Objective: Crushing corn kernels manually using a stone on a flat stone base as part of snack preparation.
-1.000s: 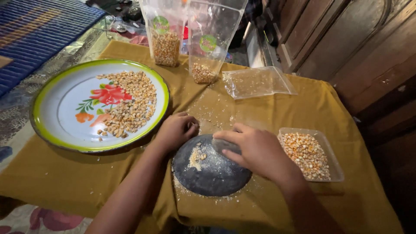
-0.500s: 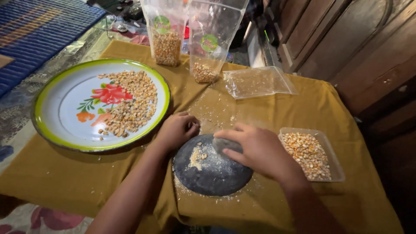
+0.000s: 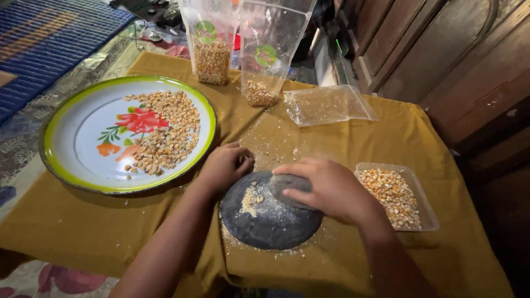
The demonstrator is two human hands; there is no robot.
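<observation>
A round dark grinding stone [image 3: 265, 218] lies on the mustard cloth [image 3: 386, 132], dusted with crushed kernels. My right hand [image 3: 326, 187] grips a smaller grey hand stone [image 3: 290, 185] pressed on its upper right part. At the slab's upper left edge rests my left hand [image 3: 226, 165], fingers curled, holding nothing that I can see. Crumbs lie scattered around the slab.
A large enamel plate [image 3: 77, 149] with a green rim and flower print holds cracked kernels at left. A clear tray [image 3: 411, 176] of yellow kernels sits at right. Two standing pouches [image 3: 210, 38] [image 3: 270, 49] and a flat plastic bag [image 3: 328, 105] are behind. Wooden furniture stands at right.
My right hand has shifted the hand stone slightly on the slab. The left hand stays at the slab's edge.
</observation>
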